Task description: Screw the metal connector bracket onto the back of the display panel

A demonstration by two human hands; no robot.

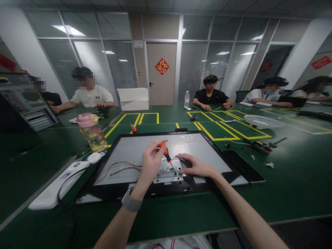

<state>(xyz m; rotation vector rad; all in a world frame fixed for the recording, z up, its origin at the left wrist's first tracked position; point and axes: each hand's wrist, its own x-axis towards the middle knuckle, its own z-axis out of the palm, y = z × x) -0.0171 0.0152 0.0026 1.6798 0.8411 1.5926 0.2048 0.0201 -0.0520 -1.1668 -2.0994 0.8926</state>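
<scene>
A black-framed monitor panel point(124, 188) lies face down on the green table, its grey metal back up. My left hand point(150, 164) is closed round a small orange-handled screwdriver point(166, 153), whose tip points down at a small metal bracket point(168, 174) near the panel's lower edge. My right hand point(195, 166) rests flat on the panel just right of the bracket, fingers stretched out. Thin red and white wires point(119, 166) run across the panel's left half.
A white power strip point(55, 185) lies left of the panel, with a pink-lidded drink bottle point(92, 131) behind it. A dark phone point(242, 166) and a small cabled part point(259, 145) lie to the right. Several people sit along the far side.
</scene>
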